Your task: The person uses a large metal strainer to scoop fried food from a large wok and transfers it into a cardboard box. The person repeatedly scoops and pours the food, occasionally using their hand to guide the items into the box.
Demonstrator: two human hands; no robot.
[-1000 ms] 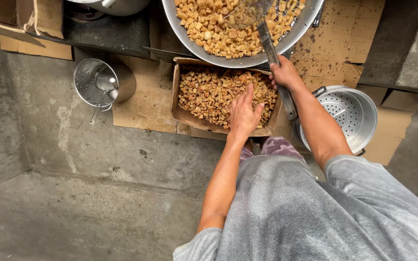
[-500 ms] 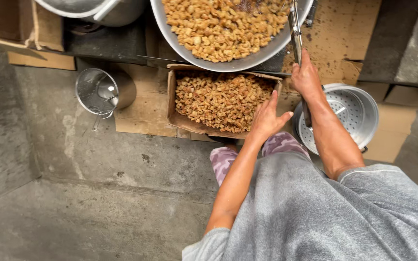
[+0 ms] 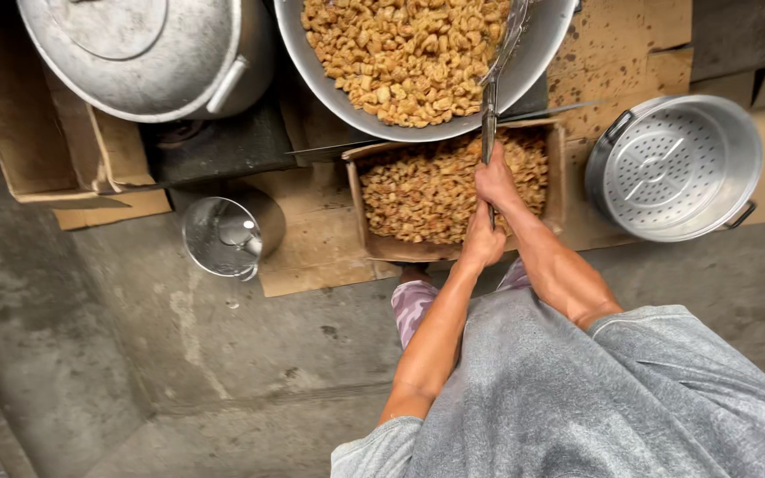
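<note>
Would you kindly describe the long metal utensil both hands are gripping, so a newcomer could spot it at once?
Find the big round pan of golden fried pieces at top centre. Rising from the cardboard box below it into that pan is the long metal utensil, gripped by right hand and left hand. It is the only slender straight item there.

A long metal skimmer handle point(image 3: 490, 115), gripped by both hands, rises from over the cardboard box of golden fried pieces point(image 3: 427, 190) into the wide metal wok point(image 3: 329, 80) heaped with the same pieces.

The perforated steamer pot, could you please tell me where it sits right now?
In the head view, the perforated steamer pot sits on cardboard at the right, beside the cardboard box of fried pieces.
</note>
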